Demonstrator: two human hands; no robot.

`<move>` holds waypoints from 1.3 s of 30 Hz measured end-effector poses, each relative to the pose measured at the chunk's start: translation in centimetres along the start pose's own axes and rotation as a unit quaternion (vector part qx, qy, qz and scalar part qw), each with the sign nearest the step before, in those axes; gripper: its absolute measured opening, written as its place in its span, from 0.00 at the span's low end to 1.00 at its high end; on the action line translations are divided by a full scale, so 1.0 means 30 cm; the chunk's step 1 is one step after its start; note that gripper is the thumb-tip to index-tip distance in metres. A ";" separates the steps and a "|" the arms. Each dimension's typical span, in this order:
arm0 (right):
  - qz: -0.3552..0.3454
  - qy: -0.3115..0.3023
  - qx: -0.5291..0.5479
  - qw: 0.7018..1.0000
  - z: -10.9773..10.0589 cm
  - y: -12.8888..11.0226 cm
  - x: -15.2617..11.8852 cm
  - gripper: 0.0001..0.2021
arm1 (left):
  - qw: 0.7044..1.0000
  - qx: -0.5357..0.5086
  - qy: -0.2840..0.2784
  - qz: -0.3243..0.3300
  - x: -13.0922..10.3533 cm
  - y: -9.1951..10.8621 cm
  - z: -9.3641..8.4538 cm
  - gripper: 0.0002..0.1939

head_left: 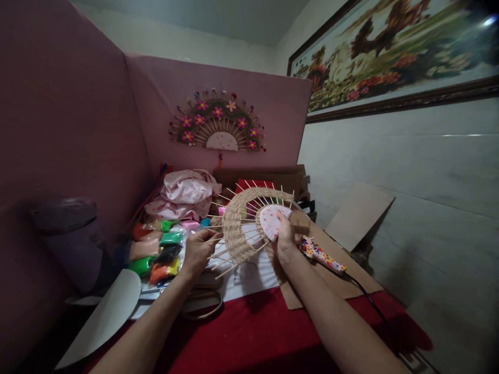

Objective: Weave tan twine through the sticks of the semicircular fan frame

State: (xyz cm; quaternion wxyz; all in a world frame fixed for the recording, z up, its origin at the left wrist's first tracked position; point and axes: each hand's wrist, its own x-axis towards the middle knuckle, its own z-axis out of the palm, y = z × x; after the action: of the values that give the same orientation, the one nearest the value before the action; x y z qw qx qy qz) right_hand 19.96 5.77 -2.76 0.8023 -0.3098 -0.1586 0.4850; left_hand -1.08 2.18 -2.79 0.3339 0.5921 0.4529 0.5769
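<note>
A fan of thin wooden sticks with a woven twine band (pixel 234 228) is held up above the table, tilted. My right hand (pixel 286 236) grips its pale, dotted half-round centre (pixel 268 221), thumb on top. At the fan's left edge my left hand (pixel 200 249) has its fingers pinched together around the end of one stick. The sticks poke out past the twine band along its outer edge.
Colourful clay packets (pixel 146 249) and pink dotted cloth (pixel 187 189) lie at the left. A patterned glue gun (pixel 322 255) with a black cord rests on cardboard (pixel 351 278) at the right. A flowered fan (pixel 218 122) hangs behind. Red cloth (pixel 249 337) covers the front.
</note>
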 end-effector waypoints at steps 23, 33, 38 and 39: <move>0.010 -0.019 -0.031 0.999 0.020 -0.039 -0.017 0.14 | 0.902 0.351 0.112 0.223 0.032 -0.005 -0.094 0.10; -0.004 -0.042 -0.046 0.998 0.020 -0.042 -0.011 0.12 | 0.884 0.360 0.110 0.279 0.042 0.020 -0.120 0.08; -0.011 -0.021 -0.061 0.998 0.044 -0.064 -0.051 0.07 | 0.891 0.347 0.086 0.282 0.050 0.032 -0.130 0.08; -0.012 -0.024 -0.061 0.998 0.051 -0.068 -0.061 0.06 | 0.890 0.352 0.082 0.278 0.049 0.033 -0.129 0.08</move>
State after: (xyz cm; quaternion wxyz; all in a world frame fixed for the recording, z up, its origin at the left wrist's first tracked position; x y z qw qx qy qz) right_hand 19.63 4.00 -0.19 0.7832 -0.3446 -0.2113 0.4724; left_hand -4.87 2.66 -0.88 -0.1086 0.7230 0.4692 0.4953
